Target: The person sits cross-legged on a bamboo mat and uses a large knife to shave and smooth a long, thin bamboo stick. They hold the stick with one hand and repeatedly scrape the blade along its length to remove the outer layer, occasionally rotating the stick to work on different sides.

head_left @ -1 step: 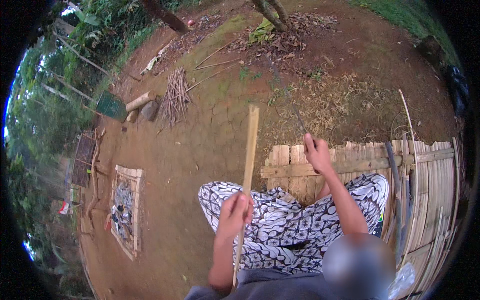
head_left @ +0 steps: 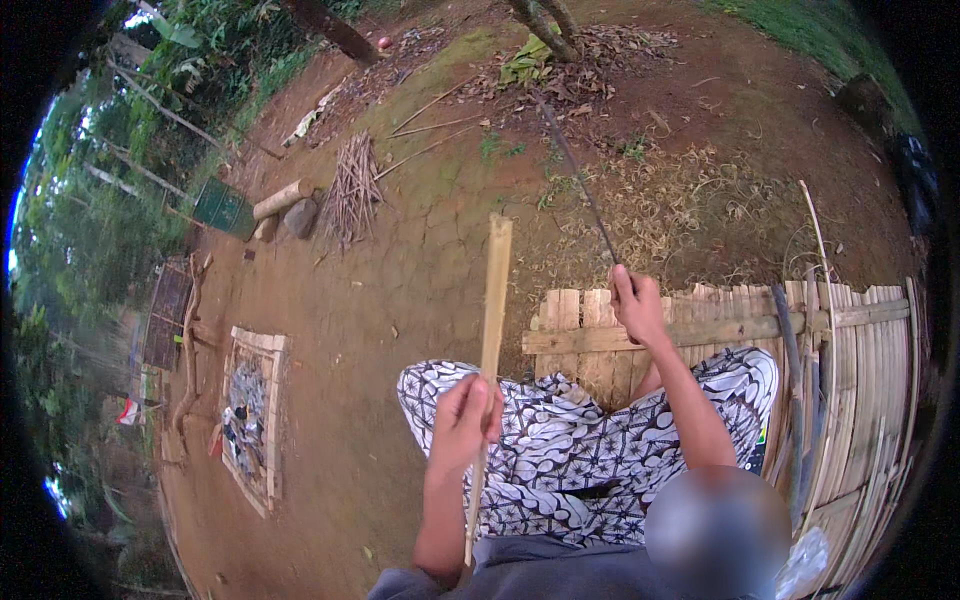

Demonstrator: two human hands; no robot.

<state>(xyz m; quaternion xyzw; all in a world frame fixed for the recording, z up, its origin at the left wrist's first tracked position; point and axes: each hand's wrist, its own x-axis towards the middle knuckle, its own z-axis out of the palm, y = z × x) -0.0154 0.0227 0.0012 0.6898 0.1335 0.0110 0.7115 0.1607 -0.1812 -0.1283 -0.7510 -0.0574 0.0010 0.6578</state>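
Observation:
My left hand (head_left: 466, 412) is closed round a long, pale bamboo strip (head_left: 496, 290), held nearly upright over my left leg. The strip's wide end points away from me, and its thin end runs down past my wrist. My right hand (head_left: 638, 305) grips the handle of a long knife (head_left: 578, 178) with a thin, dark blade. That blade slants away to the upper left, over the ground, and is apart from the strip. The handle itself is mostly hidden in my fist.
I sit cross-legged in patterned cloth (head_left: 560, 450) on a bamboo-slat platform (head_left: 870, 370). Curled shavings (head_left: 690, 210) litter the soil ahead. A stick bundle (head_left: 354, 190) lies farther left, beyond a framed bed of grey pieces (head_left: 278, 420). A dark pole (head_left: 790, 340) stands out on the platform's right part.
The bamboo strip in my left hand has shifted slightly left. My right hand has edged right with the knife, whose blade shows more sharply now.

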